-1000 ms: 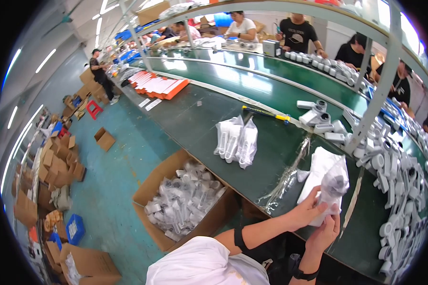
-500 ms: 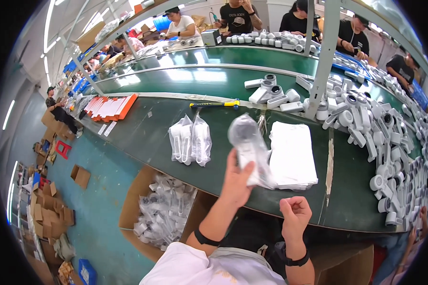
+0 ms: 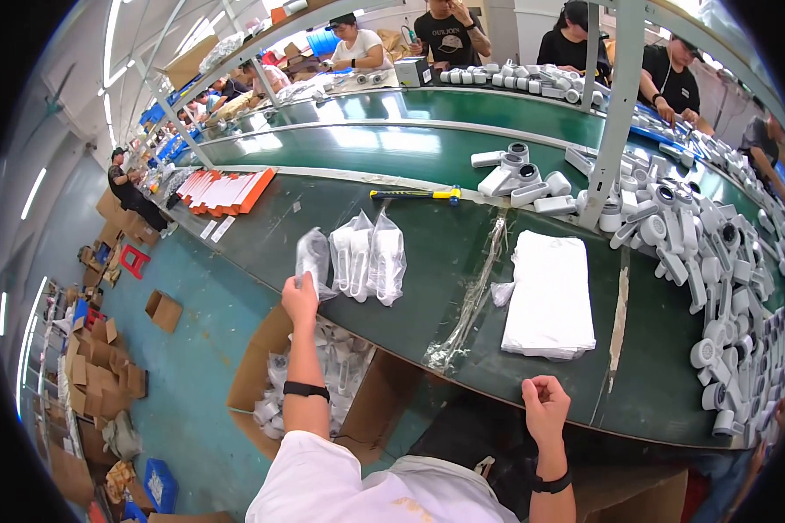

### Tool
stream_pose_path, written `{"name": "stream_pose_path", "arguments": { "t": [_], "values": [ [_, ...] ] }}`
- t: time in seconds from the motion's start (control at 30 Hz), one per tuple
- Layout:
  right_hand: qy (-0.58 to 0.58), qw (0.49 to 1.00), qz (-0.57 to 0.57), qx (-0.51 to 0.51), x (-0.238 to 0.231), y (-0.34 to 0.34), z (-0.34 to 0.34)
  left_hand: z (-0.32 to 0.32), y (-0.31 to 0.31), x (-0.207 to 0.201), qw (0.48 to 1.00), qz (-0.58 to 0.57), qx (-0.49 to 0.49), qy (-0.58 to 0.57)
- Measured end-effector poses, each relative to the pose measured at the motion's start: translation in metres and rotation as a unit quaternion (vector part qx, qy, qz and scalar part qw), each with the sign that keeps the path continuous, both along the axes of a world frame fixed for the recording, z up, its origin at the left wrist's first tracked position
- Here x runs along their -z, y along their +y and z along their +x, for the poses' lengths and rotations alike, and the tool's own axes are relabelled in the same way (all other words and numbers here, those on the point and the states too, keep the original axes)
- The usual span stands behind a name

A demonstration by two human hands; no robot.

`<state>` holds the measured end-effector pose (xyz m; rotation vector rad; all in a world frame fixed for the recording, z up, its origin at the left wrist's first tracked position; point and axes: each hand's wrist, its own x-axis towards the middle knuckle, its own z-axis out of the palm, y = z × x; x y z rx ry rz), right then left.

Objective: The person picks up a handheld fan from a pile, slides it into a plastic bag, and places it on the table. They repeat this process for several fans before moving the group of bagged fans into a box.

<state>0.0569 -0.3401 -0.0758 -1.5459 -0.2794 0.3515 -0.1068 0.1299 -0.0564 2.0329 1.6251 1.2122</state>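
Note:
My left hand point(image 3: 301, 301) is closed on the lower end of a white handheld device in a clear plastic bag point(image 3: 312, 253). It stands at the left of several similar bagged devices point(image 3: 352, 257) lying side by side on the dark green table point(image 3: 427, 288). By the table's front edge, my right hand point(image 3: 546, 405) is loosely curled, and nothing shows in its fingers. In front of it lies a stack of flat white bags point(image 3: 549, 292), with a crumpled bit of clear plastic point(image 3: 501, 294) at its left side.
An open carton point(image 3: 257, 366) of bagged devices stands below the table's edge. Behind the bagged row lies a yellow-and-black hammer-like tool point(image 3: 416, 194). Loose white devices point(image 3: 715, 261) heap up at right. A metal post point(image 3: 615, 113) rises there. Orange-edged papers point(image 3: 227, 190) lie far left.
My left hand has carried the bagged device leftward, from beside the white stack to the left end of the bagged row. My right hand stays curled by the front edge. The view has shifted slightly.

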Motion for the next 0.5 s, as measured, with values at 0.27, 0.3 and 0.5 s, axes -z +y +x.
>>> {"name": "stream_pose_path", "arguments": {
  "t": [0.27, 0.3, 0.5],
  "values": [
    [-0.059, 0.995, -0.055, 0.052, -0.012, -0.009, 0.006, 0.044, -0.007, -0.004, 0.970, -0.095, 0.140, 0.174],
    [-0.074, 0.994, -0.065, 0.055, -0.009, -0.010, 0.008, 0.050, -0.022, -0.015, 0.973, -0.096, 0.128, 0.165],
    [-0.073, 0.995, -0.026, 0.062, -0.043, -0.039, 0.018, 0.050, -0.055, -0.048, 0.976, 0.065, 0.210, 0.000]
  ]
}}
